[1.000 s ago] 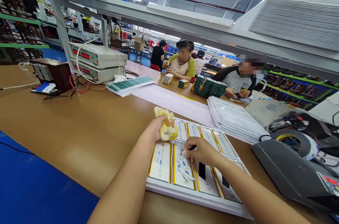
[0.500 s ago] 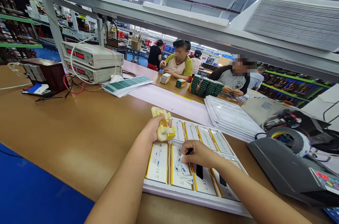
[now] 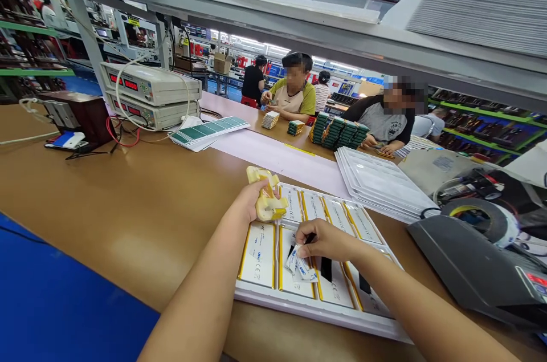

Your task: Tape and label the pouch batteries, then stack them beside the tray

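Note:
My left hand (image 3: pixel 251 201) is closed around a pale yellow plastic block with notched ends (image 3: pixel 272 209), held over the left edge of a white tray (image 3: pixel 307 312). In the tray, flat white pouch battery cells (image 3: pixel 258 262) with yellow edges lie in rows. My right hand (image 3: pixel 327 239) pinches white paper strips with blue print (image 3: pixel 301 269) above a front-row cell. Something dark pokes out between its fingers, partly hidden. Short black strips (image 3: pixel 326 268) lie on the cells just right of the strips.
Flat white trays (image 3: pixel 380 185) are stacked behind. On the right is a dark tape dispenser (image 3: pixel 474 271) with a tape roll (image 3: pixel 482 225). Two meters (image 3: pixel 154 88) and green-and-white sheets (image 3: pixel 209 132) stand back left. Co-workers (image 3: pixel 294 91) sit across the bench, under an overhead shelf (image 3: pixel 256 14).
The view has shifted slightly. My right hand still pinches the printed strips, which now bunch closer together, with a dark edge showing beside them. My left hand keeps its hold on the yellow block.

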### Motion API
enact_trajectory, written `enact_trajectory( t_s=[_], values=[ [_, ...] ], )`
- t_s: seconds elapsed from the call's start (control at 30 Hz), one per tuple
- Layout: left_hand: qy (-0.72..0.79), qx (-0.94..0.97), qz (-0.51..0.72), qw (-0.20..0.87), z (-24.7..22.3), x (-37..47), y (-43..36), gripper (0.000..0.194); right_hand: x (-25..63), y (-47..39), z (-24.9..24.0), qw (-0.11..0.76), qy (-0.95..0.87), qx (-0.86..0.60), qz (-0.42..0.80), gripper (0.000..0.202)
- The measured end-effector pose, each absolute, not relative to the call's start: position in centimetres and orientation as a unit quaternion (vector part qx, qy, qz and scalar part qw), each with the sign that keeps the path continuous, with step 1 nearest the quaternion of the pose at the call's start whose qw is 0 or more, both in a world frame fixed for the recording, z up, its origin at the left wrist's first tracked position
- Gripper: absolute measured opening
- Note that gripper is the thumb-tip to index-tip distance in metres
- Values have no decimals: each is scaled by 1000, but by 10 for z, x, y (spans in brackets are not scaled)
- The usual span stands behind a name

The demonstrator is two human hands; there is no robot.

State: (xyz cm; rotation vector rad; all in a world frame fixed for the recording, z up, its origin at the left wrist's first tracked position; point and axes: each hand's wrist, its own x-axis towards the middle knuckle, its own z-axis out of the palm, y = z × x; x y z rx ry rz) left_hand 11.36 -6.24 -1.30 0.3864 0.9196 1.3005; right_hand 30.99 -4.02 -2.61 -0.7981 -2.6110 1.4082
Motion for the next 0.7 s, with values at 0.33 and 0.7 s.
enact_trajectory(
  t_s=[0.33,0.7],
  values=[
    [425,162,581,675,-13,114,-63,19,315,-40,-19,81,-834,-246,487,24],
    [424,164,575,680,-15,113,-61,19,325,-62,-3,-11,-900,-264,347,18]
  ],
)
